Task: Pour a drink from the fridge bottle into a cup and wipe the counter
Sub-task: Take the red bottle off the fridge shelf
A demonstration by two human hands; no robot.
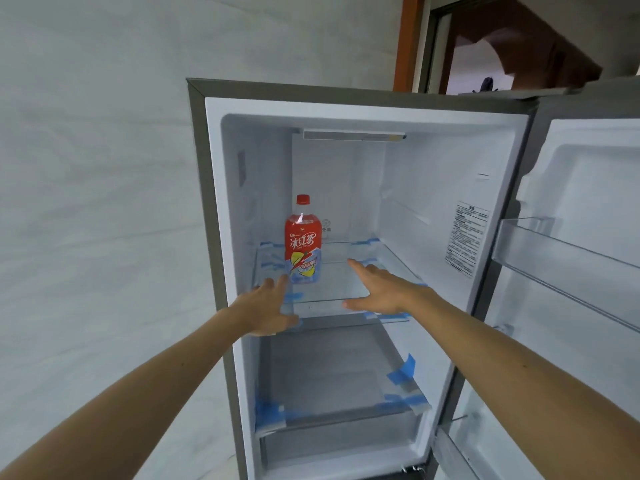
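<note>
On the glass shelf (346,285) of the fridge (198,174) the iced tea bottle (303,244) stood upright just beyond the left hand (268,306), the right hand (375,289) farther off; both were spread and empty

Home kitchen: household fridge (346,237) open against plain wall (86,168), wooden doorway (408,39) behind.

fridge door (588,209) cropped right, wall sticker (465,237) unreadable
</note>
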